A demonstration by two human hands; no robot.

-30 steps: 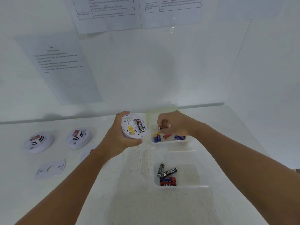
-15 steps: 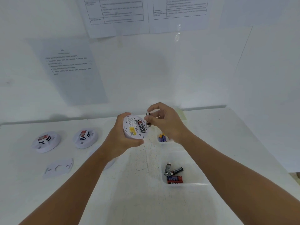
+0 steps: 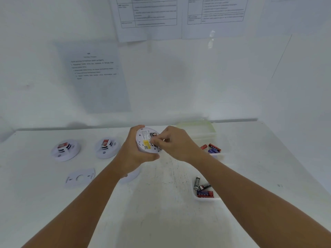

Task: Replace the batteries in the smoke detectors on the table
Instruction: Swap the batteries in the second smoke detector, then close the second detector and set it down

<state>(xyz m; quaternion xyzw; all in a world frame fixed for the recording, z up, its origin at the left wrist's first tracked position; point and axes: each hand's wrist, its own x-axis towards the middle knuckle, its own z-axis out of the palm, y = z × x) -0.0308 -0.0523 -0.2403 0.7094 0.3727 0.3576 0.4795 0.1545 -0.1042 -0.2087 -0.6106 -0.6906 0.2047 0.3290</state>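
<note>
Left hand holds the smoke detector up off the desk, back side facing the camera, fingers wrapped round its rim. Right hand is at the battery bay, fingers curled and pinched on something there, probably a battery, but the fingers cover it, so I can't confirm.

Risks from here, my read:
- Polarity. The bay markings are hidden under the fingers, so a reversed cell is easy to miss.
- Half-seated cell. Pushing at an angle against the spring could pop it out, and it would roll across the desk.
- Grip is rim-only, in mid-air. A hard push from the right could twist the detector out of the left hand.
- Mix-up. There are batteries in the far tray and in the near tray. Can't tell old from new by looks.

Two more detectors sit on the desk to the left, with a loose cover plate in front of them.
</note>
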